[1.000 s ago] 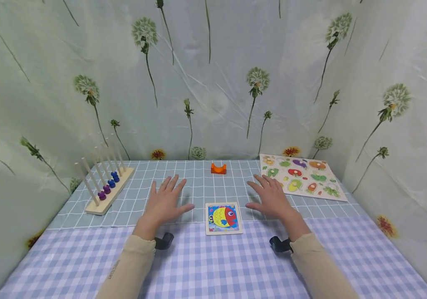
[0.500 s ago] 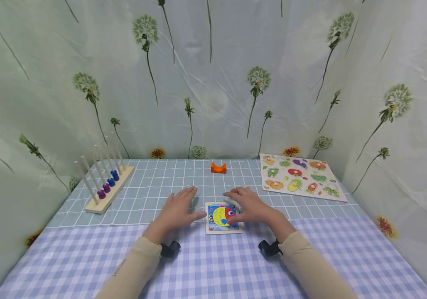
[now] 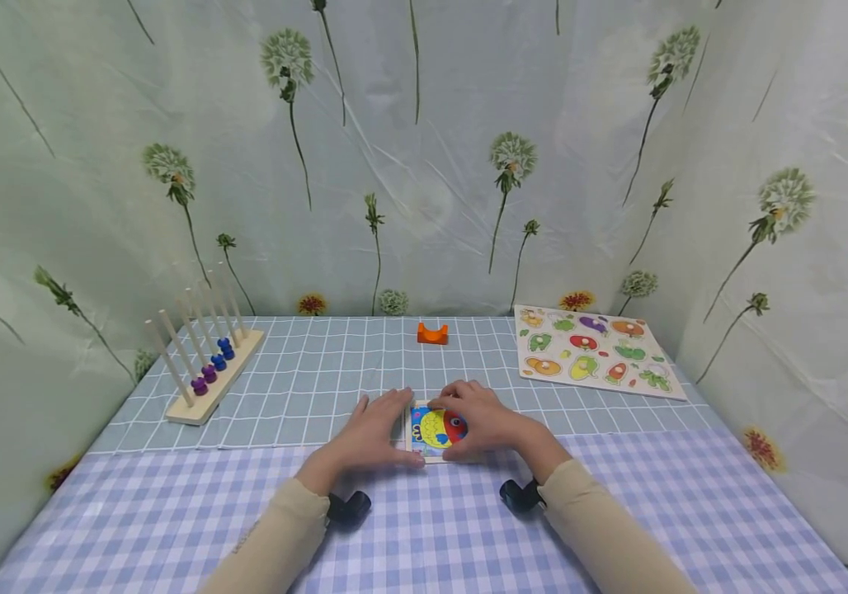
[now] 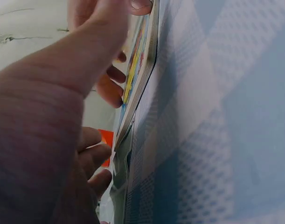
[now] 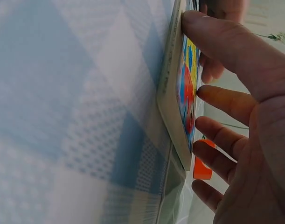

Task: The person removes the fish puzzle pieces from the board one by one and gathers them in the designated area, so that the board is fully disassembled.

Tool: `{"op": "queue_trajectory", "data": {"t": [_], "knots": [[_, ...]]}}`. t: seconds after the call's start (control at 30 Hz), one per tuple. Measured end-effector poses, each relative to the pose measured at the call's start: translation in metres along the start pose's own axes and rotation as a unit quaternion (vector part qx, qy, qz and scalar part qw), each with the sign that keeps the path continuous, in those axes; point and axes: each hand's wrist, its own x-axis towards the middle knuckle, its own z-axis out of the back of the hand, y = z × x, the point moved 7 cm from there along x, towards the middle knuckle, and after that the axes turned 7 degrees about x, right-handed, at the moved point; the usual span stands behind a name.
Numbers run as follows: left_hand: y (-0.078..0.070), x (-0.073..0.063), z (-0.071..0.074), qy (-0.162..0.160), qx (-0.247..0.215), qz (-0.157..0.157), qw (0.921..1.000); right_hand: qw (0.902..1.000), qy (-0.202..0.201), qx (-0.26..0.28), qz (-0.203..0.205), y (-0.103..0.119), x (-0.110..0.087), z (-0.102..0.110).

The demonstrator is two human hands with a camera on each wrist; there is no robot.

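A small square wooden puzzle point(image 3: 431, 427) with a yellow and red fish lies flat near the table's middle. My left hand point(image 3: 369, 431) is at its left side, fingers loosely extended and thumb by the front left corner. Over the right part of the puzzle arches my right hand point(image 3: 485, 419), hiding that edge. In the right wrist view, the right thumb point(image 5: 226, 39) rests at the puzzle's frame point(image 5: 166, 88), while the other fingers spread loosely near its picture. The left wrist view has the puzzle point(image 4: 135, 79) edge-on; any left-hand contact is unclear.
A wooden stand with upright pegs point(image 3: 218, 384) and several purple and blue beads is at the left. An orange curved block point(image 3: 432, 334) sits at the back. A vegetable peg puzzle board point(image 3: 586, 369) lies back right. Grey grid and blue checked cloths point(image 3: 424, 536) cover the table.
Both hands have moved inward from either side and come down around the fish puzzle. The right hand now covers its right part. The puzzle itself shows no clear movement.
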Motion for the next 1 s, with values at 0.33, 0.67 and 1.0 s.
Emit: {"op": "queue_trajectory", "data": {"t": [0.33,0.67,1.0], "knots": [[0.002,0.002,-0.009,-0.004,0.044,-0.011,0.9990,0.9999,-0.005,-0.008,-0.004,-0.004,0.011,0.002],[0.003,0.003,-0.011,-0.021,0.059,-0.005,0.9980,0.9989,-0.043,-0.002,-0.019,0.002,0.030,0.004],[0.004,0.004,-0.009,-0.051,0.017,-0.008,0.9985,0.9959,-0.050,0.068,-0.033,0.005,0.045,0.002]]}}
